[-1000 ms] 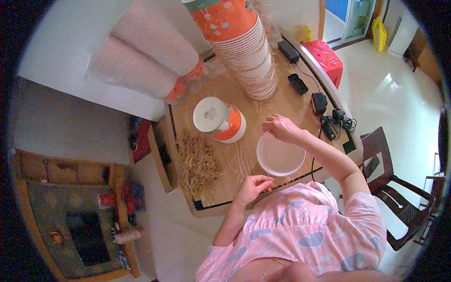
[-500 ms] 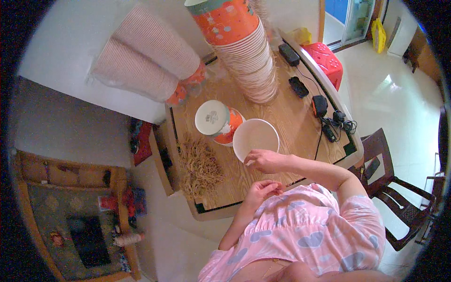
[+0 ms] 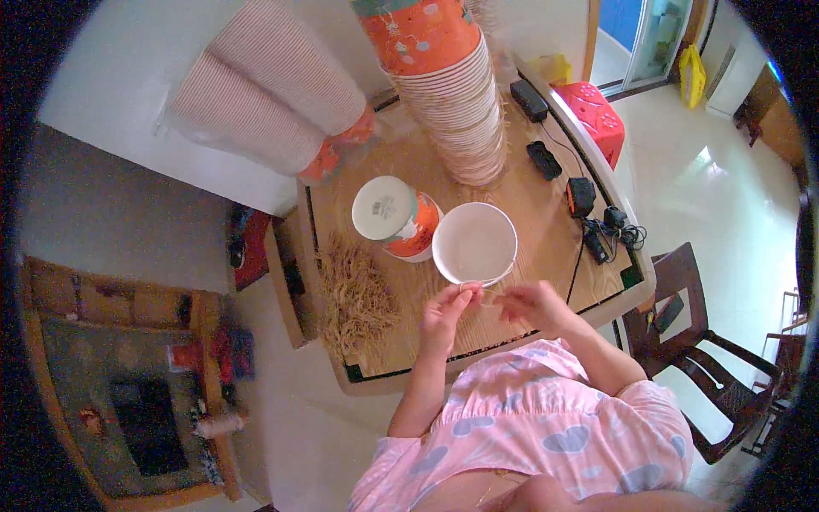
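Note:
A white-lined paper tub (image 3: pixel 474 244) stands upright on the wooden table in front of me. My left hand (image 3: pixel 445 316) is at its near rim, thumb and forefinger pinched on what looks like a thin pale string (image 3: pixel 488 294). Just to the right, my right hand (image 3: pixel 537 307) hovers by the string with its fingers bent but apart; no object shows clearly in them. Beside the tub sits an upside-down orange and green tub (image 3: pixel 388 209). A heap of tan twine strands (image 3: pixel 357 294) lies at the table's left side.
A tall stack of nested tubs (image 3: pixel 448 102) rises at the back. Two more wrapped stacks (image 3: pixel 256 94) lean at the back left. Black adapters and cables (image 3: pixel 589 205) lie along the right edge. A red stool (image 3: pixel 593 119) and a dark chair (image 3: pixel 699 341) stand beyond.
My right hand has drawn back from the tub's opening to the right. My left hand has risen to the near rim, and the tub appears slightly further right.

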Demonstrator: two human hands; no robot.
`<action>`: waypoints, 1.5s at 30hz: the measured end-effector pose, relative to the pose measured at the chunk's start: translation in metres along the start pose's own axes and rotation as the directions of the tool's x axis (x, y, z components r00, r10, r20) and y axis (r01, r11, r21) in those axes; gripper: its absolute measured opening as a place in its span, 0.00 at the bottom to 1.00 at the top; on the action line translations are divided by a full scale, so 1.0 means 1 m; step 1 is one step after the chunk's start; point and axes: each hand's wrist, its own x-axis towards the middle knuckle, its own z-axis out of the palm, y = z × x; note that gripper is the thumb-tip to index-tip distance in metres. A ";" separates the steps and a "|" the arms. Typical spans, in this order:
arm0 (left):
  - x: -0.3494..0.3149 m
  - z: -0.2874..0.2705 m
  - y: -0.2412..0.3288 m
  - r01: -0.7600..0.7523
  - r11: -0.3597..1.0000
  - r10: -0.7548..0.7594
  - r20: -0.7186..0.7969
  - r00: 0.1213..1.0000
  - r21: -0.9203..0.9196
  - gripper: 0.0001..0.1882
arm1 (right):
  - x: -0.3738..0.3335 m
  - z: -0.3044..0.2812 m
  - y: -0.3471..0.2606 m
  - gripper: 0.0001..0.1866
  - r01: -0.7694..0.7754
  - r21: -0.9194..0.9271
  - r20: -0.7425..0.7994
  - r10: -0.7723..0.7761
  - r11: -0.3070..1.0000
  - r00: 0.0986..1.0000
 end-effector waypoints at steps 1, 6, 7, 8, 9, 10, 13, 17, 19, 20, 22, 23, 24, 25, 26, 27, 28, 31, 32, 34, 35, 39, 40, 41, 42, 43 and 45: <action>0.005 0.000 -0.003 0.002 1.000 -0.002 0.005 1.000 0.002 0.13 | -0.003 -0.005 -0.009 0.07 0.148 -0.091 -0.118 -0.158 0.985 0.980; 0.023 0.006 -0.032 -0.349 0.194 0.354 0.266 0.897 0.917 0.24 | -0.024 -0.025 -0.069 0.13 0.409 -0.491 -0.312 -0.594 0.769 0.742; 0.025 0.003 -0.039 -0.364 0.001 0.321 0.344 0.882 0.931 0.21 | -0.029 -0.028 -0.080 0.13 0.429 -0.512 -0.373 -0.642 0.744 0.669; 0.026 -0.001 -0.045 -0.367 0.000 0.322 0.347 0.881 0.930 0.21 | -0.034 -0.033 -0.088 0.12 0.434 -0.593 -0.372 -0.710 0.677 0.598; 0.024 -0.006 -0.053 -0.359 -0.011 0.266 0.349 0.899 0.933 0.16 | -0.039 -0.039 -0.095 0.11 0.431 -0.669 -0.361 -0.771 0.606 0.524; 0.021 -0.005 -0.055 -0.357 -0.021 0.206 0.353 0.913 0.934 0.12 | -0.044 -0.046 -0.100 0.09 0.498 -0.673 -0.364 -0.831 0.547 0.420; 0.006 -0.004 -0.056 -0.415 -0.011 0.198 0.408 0.891 0.910 0.08 | -0.059 -0.059 -0.106 0.08 0.505 -0.693 -0.527 -0.839 0.515 0.132; -0.021 -0.007 -0.060 -0.441 0.070 0.193 0.422 0.886 0.895 0.09 | -0.075 -0.073 -0.112 0.10 0.627 -0.613 -0.632 -0.774 0.481 -0.024; -0.031 -0.008 -0.061 -0.449 0.090 0.195 0.427 0.883 0.889 0.09 | -0.079 -0.076 -0.119 0.15 0.793 -0.466 -0.715 -0.695 0.392 -0.076; -0.034 -0.006 -0.059 -0.459 0.113 0.198 0.433 0.880 0.881 0.09 | -0.080 -0.078 -0.121 0.20 0.820 -0.408 -0.744 -0.666 0.401 -0.044; -0.038 -0.004 -0.058 -0.455 0.109 0.177 0.433 0.884 0.884 0.09 | -0.085 -0.079 -0.130 0.21 0.856 -0.314 -0.793 -0.609 0.410 0.000; -0.040 -0.003 -0.058 -0.451 0.104 0.154 0.433 0.888 0.887 0.10 | -0.087 -0.078 -0.137 0.23 0.885 -0.217 -0.836 -0.547 0.411 0.050; -0.041 -0.003 -0.059 -0.446 0.106 0.160 0.428 0.890 0.889 0.10 | -0.084 -0.073 -0.146 0.27 0.862 -0.224 -0.838 -0.542 0.454 0.068; -0.042 -0.001 -0.058 -0.440 0.127 0.153 0.421 0.894 0.889 0.10 | -0.083 -0.068 -0.146 0.29 0.833 -0.152 -0.789 -0.573 0.532 0.222; -0.043 0.002 -0.056 -0.434 0.148 0.147 0.414 0.898 0.889 0.11 | -0.082 -0.062 -0.144 0.31 0.788 -0.091 -0.719 -0.587 0.609 0.371; -0.046 0.005 -0.053 -0.429 0.152 0.155 0.407 0.900 0.890 0.11 | -0.076 -0.052 -0.142 0.34 0.691 -0.077 -0.645 -0.564 0.719 0.515; -0.049 0.016 -0.033 -0.416 0.254 0.211 0.369 0.905 0.873 0.12 | -0.072 -0.042 -0.142 0.35 0.594 0.033 -0.520 -0.494 0.803 0.697; -0.053 0.015 -0.004 -0.337 0.460 0.277 0.227 0.934 0.822 0.13 | -0.045 -0.011 -0.129 0.35 0.421 0.211 -0.143 -0.398 0.882 0.906; -0.052 0.017 0.003 -0.309 0.562 0.267 0.186 0.946 0.767 0.14 | -0.042 -0.009 -0.121 0.35 0.389 0.234 -0.090 -0.378 0.891 0.921; -0.048 0.015 0.013 -0.322 0.587 0.315 0.156 0.936 0.743 0.13 | -0.038 0.002 -0.113 0.34 0.321 0.275 -0.012 -0.330 0.906 0.944; -0.048 0.011 0.015 -0.235 0.747 0.251 0.064 0.966 0.622 0.13 | -0.035 0.011 -0.110 0.34 0.293 0.258 0.014 -0.306 0.921 0.952; -0.048 0.008 0.035 -0.209 0.963 0.219 -0.042 0.975 0.167 0.12 | -0.019 0.033 -0.086 0.34 0.260 0.178 0.145 -0.287 0.949 0.947; -0.051 0.006 0.036 -0.216 0.974 0.217 -0.023 0.976 0.067 0.11 | -0.017 0.038 -0.084 0.34 0.250 0.145 0.172 -0.273 0.957 0.946; -0.054 0.005 0.035 -0.223 0.973 0.226 -0.040 0.973 0.060 0.11 | -0.016 0.043 -0.084 0.34 0.214 0.112 0.206 -0.234 0.970 0.950; -0.056 0.004 0.034 -0.219 0.975 0.220 -0.032 0.975 0.038 0.11 | -0.015 0.046 -0.083 0.34 0.212 0.102 0.221 -0.230 0.972 0.948; -0.057 0.002 0.032 -0.215 0.976 0.216 -0.019 0.976 0.018 0.10 | -0.013 0.050 -0.081 0.34 0.214 0.080 0.227 -0.227 0.974 0.947; -0.053 -0.011 0.010 -0.282 0.956 0.287 -0.055 0.956 0.085 0.09 | -0.010 0.058 -0.080 0.33 0.222 0.046 0.236 -0.227 0.974 0.945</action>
